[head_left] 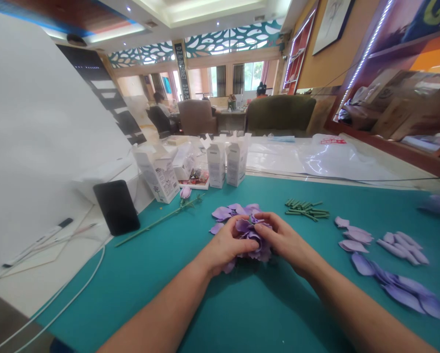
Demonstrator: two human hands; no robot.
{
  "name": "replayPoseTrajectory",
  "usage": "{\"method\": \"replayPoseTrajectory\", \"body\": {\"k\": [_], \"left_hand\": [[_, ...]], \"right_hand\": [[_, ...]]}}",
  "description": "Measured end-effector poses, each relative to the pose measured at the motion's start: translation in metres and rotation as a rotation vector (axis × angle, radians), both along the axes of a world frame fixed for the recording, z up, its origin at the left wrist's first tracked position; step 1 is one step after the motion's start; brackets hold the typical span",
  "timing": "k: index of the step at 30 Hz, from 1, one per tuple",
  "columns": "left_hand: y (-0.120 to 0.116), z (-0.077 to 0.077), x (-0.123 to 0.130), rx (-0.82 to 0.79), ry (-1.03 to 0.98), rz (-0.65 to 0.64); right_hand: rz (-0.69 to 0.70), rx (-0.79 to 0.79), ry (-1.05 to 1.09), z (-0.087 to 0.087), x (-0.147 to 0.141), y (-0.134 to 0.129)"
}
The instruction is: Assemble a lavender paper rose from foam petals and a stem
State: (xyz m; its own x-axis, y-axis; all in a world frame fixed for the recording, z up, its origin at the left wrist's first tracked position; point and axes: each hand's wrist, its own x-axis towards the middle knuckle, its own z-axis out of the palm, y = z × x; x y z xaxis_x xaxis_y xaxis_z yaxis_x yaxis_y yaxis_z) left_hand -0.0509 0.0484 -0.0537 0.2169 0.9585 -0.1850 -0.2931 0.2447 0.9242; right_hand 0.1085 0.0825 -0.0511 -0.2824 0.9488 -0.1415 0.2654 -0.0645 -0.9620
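A purple artificial flower point(255, 252) with ruffled petals is between my two hands, above the green mat. My left hand point(227, 245) grips its left side, thumb across the front petals. On the other side my right hand point(282, 238) is closed on the upper right petals with thumb and fingers. The undersides of both grips are hidden. Just behind the flower lie loose purple petals point(223, 212). To the right are pale petals point(355, 235), rolled petals point(403, 247) and a row of darker petals point(400, 284). Short green stem pieces point(306, 209) form a pile farther back.
A long green stem with a pink bud point(185, 192) lies left on the green mat point(161, 284). Behind it stand white boxes point(159, 176). A black phone point(116, 208), white cables point(84, 282) and a pen point(39, 241) are at left. Plastic bags point(330, 154) cover the back right.
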Motion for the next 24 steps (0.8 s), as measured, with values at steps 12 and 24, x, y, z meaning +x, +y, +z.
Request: {"method": "replayPoseTrajectory", "body": {"k": [12, 24], "left_hand": [[0.011, -0.003, -0.006, -0.099, -0.175, 0.102], [0.01, -0.003, -0.006, -0.097, -0.265, 0.138]], "right_hand": [[0.06, -0.014, 0.106, -0.006, 0.002, 0.001], [0.136, -0.046, 0.201, -0.011, -0.003, -0.003]]}}
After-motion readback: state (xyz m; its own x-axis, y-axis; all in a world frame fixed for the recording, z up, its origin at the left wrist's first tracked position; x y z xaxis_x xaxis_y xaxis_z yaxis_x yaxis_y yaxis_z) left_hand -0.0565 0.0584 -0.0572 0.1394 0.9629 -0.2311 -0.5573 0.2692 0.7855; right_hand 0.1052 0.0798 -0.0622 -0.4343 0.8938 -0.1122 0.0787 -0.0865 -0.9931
